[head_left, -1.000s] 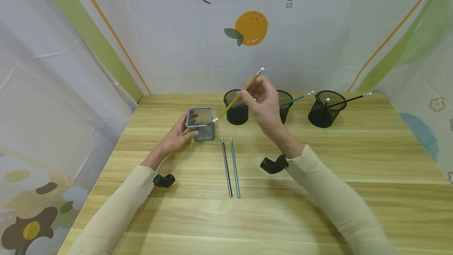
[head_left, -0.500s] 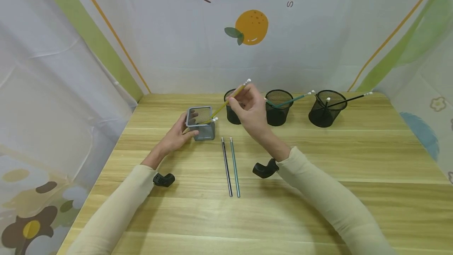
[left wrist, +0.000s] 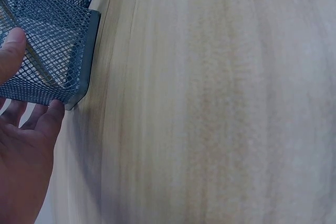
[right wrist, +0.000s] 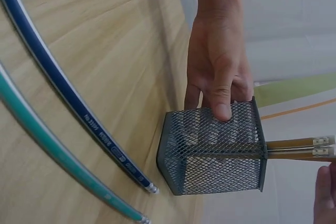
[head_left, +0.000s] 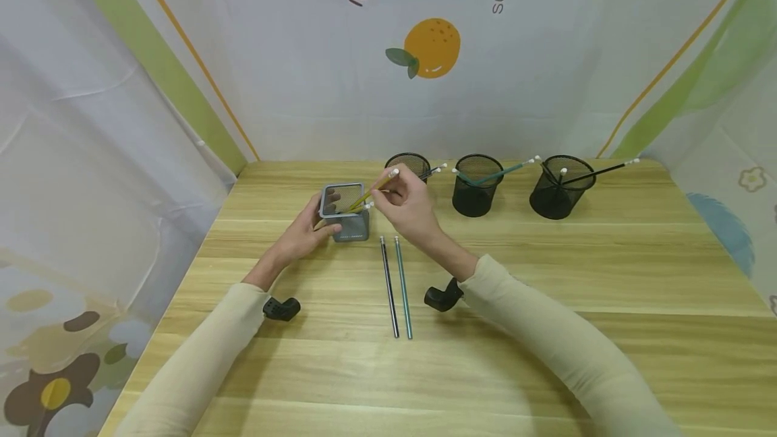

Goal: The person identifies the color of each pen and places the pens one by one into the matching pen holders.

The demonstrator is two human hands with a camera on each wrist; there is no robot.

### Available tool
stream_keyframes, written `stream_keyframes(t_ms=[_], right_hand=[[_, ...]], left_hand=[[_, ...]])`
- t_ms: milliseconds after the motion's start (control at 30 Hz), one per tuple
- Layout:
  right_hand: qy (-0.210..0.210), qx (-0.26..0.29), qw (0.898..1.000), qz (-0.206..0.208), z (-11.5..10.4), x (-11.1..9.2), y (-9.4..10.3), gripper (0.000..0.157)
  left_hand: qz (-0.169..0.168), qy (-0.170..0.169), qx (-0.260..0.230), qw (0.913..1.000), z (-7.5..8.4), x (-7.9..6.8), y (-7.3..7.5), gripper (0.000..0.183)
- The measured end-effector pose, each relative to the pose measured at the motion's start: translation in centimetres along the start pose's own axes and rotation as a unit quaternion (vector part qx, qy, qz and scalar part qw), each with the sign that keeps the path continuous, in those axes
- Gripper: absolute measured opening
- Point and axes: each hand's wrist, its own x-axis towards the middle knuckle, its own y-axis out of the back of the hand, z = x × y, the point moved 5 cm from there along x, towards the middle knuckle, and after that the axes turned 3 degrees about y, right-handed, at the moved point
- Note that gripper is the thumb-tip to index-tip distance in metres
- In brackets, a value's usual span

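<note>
My left hand (head_left: 300, 231) grips a square grey mesh pen holder (head_left: 351, 226), thumb on the near side and fingers behind it. In the right wrist view two yellow pencils (right wrist: 291, 152) stand in this holder with their white eraser ends sticking out. My right hand (head_left: 408, 204) is just to the right of its rim. Its fingertips (right wrist: 322, 179) sit right beside the pencils' eraser ends, with neither pencil pinched between them. On the table lie a dark blue pencil (head_left: 390, 288) and a teal pencil (head_left: 403, 288), side by side.
Three round black mesh pen holders stand along the back: one (head_left: 405, 162) partly behind my right hand, a middle one (head_left: 473, 201) with teal pencils, and a right one (head_left: 551, 202) with black pencils. A printed curtain (head_left: 516, 79) hangs behind the wooden table (head_left: 546, 275).
My right hand has moved left and down, bringing a yellow pencil from above the black holders into the grey mesh holder. My left hand has stayed on the holder.
</note>
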Motion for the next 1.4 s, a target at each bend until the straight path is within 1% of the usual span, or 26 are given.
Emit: stream_keyframes(t_ms=[200, 267, 400, 500, 700, 767, 967, 1133, 1200, 1400], right_hand=[[-0.070, -0.010, 0.997, -0.030, 1.0, -0.4, -0.2, 0.013], [-0.090, -0.013, 0.995, -0.041, 1.4, -0.6, -0.1, 0.017], [-0.111, -0.015, 0.992, -0.062, 1.6, -0.8, 0.0, 0.027], [-0.113, -0.009, 0.991, -0.068, 1.1, -0.7, 0.0, 0.027], [-0.115, -0.002, 0.992, -0.059, -0.4, -0.2, 0.3, 0.023], [-0.116, -0.001, 0.992, -0.052, -0.4, -0.1, 0.6, 0.023], [-0.111, -0.005, 0.993, -0.030, 0.5, -0.1, 1.7, 0.018], [-0.101, -0.006, 0.995, -0.017, 0.1, -0.3, 2.7, 0.015], [-0.105, -0.013, 0.994, -0.015, -0.1, -0.4, 3.1, 0.014], [-0.122, -0.039, 0.992, -0.012, -0.4, -0.9, 3.9, 0.012]], left_hand=[[0.001, -0.001, -0.004, 1.0000, 0.0, 0.0, -0.1, 0.073], [0.002, 0.000, -0.006, 1.0000, 0.0, 0.0, -0.1, 0.073], [-0.001, 0.000, -0.007, 1.0000, 0.1, 0.0, -0.1, 0.073], [-0.004, 0.000, -0.004, 1.0000, 0.2, -0.1, -0.1, 0.073], [-0.006, 0.004, -0.001, 1.0000, 0.1, -0.1, -0.1, 0.073], [-0.005, 0.003, -0.001, 1.0000, 0.1, -0.1, 0.0, 0.074], [-0.002, 0.001, 0.004, 1.0000, -0.1, -0.1, 0.0, 0.074], [-0.004, -0.001, 0.000, 1.0000, 0.0, -0.1, 0.0, 0.073], [-0.005, -0.003, -0.002, 1.0000, 0.1, -0.1, 0.0, 0.074], [-0.006, 0.008, -0.001, 1.0000, 0.0, -0.1, 0.0, 0.073]])
